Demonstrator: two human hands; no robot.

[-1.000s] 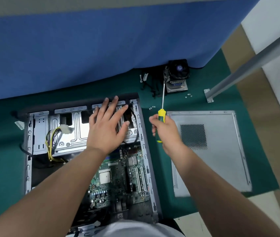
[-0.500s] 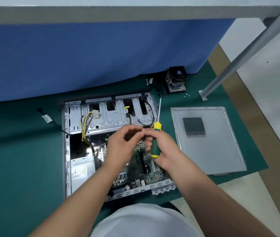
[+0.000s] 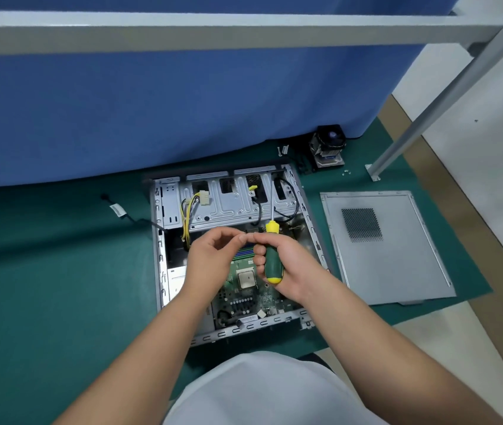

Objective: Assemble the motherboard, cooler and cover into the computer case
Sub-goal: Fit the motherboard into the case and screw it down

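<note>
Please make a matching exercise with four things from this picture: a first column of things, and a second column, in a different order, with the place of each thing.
Things:
1. screwdriver
2. cooler
3. cover
4. motherboard

Places:
A. inside the case
B. flat on the mat, right of the case
C. in the right hand
D. by the blue curtain

Pairs: 1-C, 2-D, 3-B, 4-A

The open computer case (image 3: 231, 210) lies flat mid-counter near the back edge, the green motherboard (image 3: 245, 289) seated inside it. The grey cover (image 3: 397, 256) lies flat just right of it. The black-fanned cooler (image 3: 327, 147) stands at the counter's back edge.
</note>
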